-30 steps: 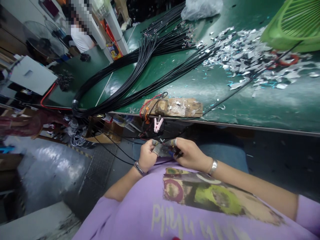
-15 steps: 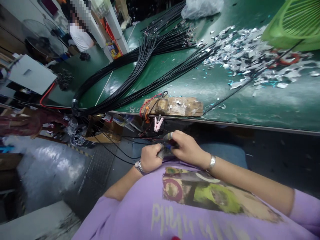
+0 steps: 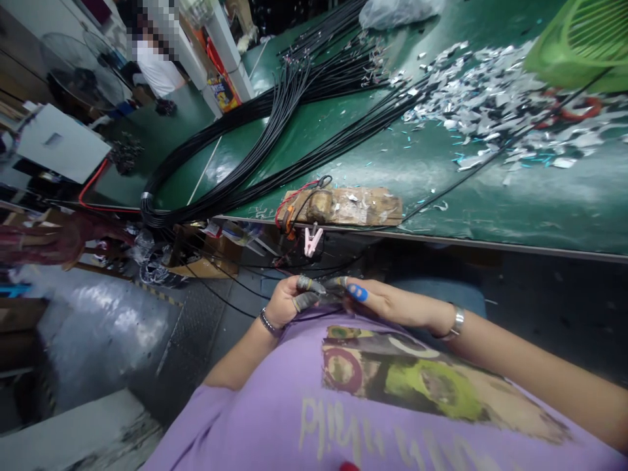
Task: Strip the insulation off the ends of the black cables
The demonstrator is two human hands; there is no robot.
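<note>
In front of my purple shirt, my two hands almost meet below the table edge. My left hand (image 3: 288,302) is closed, its grey-covered thumb and forefinger pinched together on a black cable (image 3: 239,305) that comes in from the left. My right hand (image 3: 385,302) is closed around a small tool with a blue handle (image 3: 358,292) that has two holes; its working end is hidden. The grey-covered fingertips of my right hand lie beside those of my left. A pink clip (image 3: 313,242) hangs at the table edge just beyond my hands.
A wooden block (image 3: 367,206) lies on the green table's (image 3: 490,212) front edge. Behind it curves a large bundle of black cables (image 3: 265,154). White scraps (image 3: 485,98) and a green basket (image 3: 579,46) are at right. A blue stool (image 3: 441,294) stands below. A person (image 3: 157,69) is far left.
My right hand has turned and shifted right and down, bringing the blue handle into view. My left hand has moved slightly left, and its grey-covered fingers show more.
</note>
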